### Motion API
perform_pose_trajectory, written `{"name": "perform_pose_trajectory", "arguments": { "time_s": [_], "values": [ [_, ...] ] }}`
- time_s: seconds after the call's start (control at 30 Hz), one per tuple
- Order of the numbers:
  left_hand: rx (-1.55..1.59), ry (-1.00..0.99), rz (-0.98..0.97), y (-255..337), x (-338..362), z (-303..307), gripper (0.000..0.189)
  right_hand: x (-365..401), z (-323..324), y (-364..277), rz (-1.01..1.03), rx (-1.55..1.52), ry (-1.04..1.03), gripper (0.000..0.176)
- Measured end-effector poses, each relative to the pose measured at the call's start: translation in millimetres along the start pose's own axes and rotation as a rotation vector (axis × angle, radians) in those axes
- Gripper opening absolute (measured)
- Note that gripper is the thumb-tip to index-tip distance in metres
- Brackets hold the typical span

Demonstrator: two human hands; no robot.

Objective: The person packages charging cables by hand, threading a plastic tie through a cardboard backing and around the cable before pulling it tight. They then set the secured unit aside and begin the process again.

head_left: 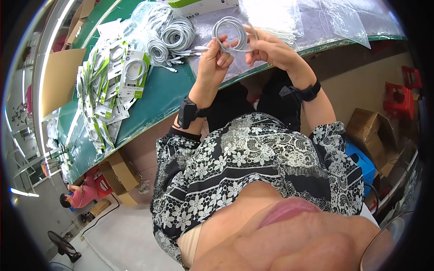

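Note:
A coil of light grey cable (217, 32) is held up over the table's front edge, several loops thick. My left hand (212, 61) pinches the lower left of the coil between thumb and fingers. At the right side of the coil, my right hand (273, 50) has its fingers curled around a stretch of the same cable. A white plug end sticks out to the left beside my left hand. Near it lie more bundled cables (177, 35) with white connectors, partly inside clear plastic.
Packaged cables on green-and-white cards (134, 72) pile up on the green table (169, 86). White ties (271, 20) and clear bags (350, 25) lie at the back right. Red stools (398, 100) and cardboard boxes (368, 131) stand at right. A person in pink (83, 195) sits far left.

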State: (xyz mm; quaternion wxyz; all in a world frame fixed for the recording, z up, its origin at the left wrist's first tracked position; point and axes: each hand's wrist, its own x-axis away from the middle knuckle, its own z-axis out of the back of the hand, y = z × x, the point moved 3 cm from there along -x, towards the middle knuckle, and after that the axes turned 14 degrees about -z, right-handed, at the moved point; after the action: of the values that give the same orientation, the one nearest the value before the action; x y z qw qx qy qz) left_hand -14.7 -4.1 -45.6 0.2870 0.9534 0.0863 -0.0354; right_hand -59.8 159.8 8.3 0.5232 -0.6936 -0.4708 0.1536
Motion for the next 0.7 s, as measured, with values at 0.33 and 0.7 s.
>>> {"name": "perform_pose_trajectory", "arguments": {
  "time_s": [0.33, 0.7],
  "values": [
    [-0.238, -0.069, 0.172, -6, 5, -14, 0.050, -14, 22, 11, 0.166, 0.295, 0.319, 0.038],
    [-0.110, -0.053, -0.033, -7, 4, -10, 0.038, -7, 20, 12, 0.670, 0.815, 0.736, 0.020]
  ]
}}
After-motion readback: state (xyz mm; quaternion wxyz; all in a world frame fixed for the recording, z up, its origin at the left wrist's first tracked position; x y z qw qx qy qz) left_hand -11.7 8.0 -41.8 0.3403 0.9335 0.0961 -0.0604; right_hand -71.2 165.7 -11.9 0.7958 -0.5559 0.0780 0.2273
